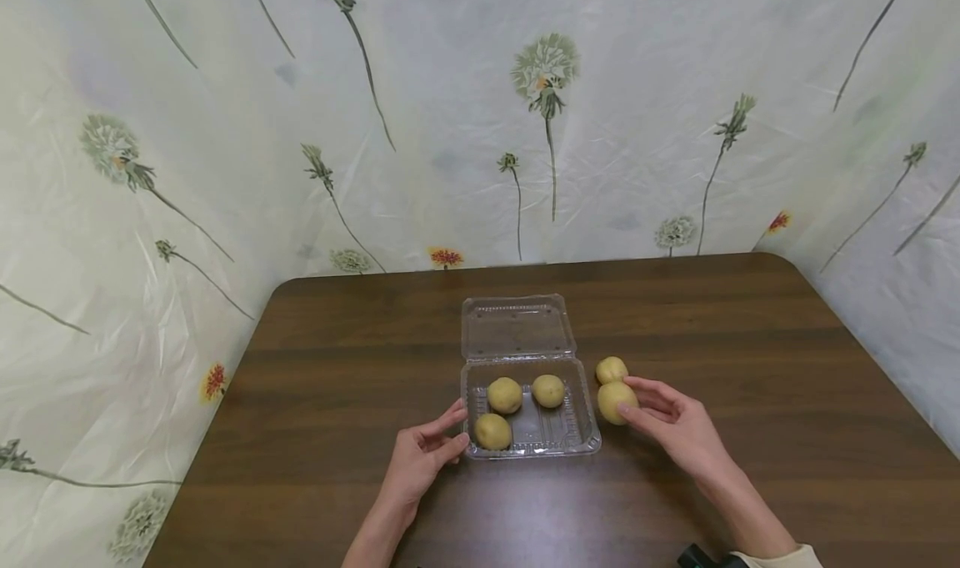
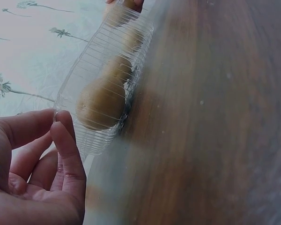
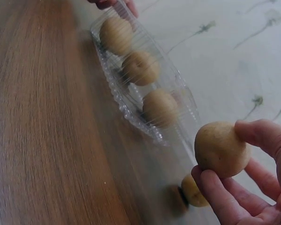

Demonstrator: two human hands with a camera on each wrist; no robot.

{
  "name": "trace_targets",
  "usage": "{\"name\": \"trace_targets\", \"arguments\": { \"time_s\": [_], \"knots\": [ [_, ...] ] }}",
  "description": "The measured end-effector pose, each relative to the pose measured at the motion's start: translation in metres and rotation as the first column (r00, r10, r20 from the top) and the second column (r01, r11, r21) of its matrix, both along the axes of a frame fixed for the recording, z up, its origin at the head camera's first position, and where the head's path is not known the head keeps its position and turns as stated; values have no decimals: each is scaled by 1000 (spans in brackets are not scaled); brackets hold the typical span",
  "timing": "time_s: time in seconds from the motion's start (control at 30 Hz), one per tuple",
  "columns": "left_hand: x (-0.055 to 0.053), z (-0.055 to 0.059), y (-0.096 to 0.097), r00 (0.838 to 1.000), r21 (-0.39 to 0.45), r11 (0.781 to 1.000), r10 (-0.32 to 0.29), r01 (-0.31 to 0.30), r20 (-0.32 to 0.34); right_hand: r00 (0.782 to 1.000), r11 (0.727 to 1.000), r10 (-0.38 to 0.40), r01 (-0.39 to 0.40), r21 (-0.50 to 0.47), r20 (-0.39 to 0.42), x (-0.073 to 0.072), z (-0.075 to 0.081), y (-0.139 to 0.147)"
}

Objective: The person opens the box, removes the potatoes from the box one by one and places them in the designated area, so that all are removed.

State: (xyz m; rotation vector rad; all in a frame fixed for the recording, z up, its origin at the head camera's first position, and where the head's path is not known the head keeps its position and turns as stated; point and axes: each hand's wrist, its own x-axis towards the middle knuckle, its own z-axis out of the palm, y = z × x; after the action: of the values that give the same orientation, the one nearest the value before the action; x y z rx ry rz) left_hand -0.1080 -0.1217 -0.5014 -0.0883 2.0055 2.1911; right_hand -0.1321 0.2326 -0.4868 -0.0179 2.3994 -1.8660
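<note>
A clear plastic clamshell container [image 1: 555, 434] lies on the table with its lid [image 1: 517, 330] folded back, away from the person. Three potatoes sit inside: one at the back left [image 1: 505, 395], one at the back right [image 1: 548, 391] and one at the front left [image 1: 492, 432]. My left hand [image 1: 422, 458] pinches the container's left rim between thumb and fingers, as the left wrist view shows. Just right of the container, my right hand [image 1: 678, 426] holds a potato [image 3: 222, 149] between thumb and fingertips. Behind it, another potato [image 1: 611, 369] rests on the table.
The dark wooden table [image 1: 360, 343] has rounded far corners. A pale plastic sheet [image 1: 450, 134] printed with dandelions hangs behind it and along both sides. A dark object [image 1: 705, 557] shows by the right sleeve [image 1: 783, 558] at the bottom edge.
</note>
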Motion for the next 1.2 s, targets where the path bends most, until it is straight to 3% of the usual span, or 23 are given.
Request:
{"name": "trace_targets", "arguments": {
  "time_s": [0.87, 1.2],
  "knots": [
    [0, -3, -2, 1000, 4, 1000, 0, 0, 0, 1000, 1000, -12, 11, 26, 20, -3, -10, 10],
    [-1, -4, -2, 1000, 11, 1000, -3, 3, -1, 999, 993, -22, 18, 117, 29, -4, -11, 23]
  ]
}}
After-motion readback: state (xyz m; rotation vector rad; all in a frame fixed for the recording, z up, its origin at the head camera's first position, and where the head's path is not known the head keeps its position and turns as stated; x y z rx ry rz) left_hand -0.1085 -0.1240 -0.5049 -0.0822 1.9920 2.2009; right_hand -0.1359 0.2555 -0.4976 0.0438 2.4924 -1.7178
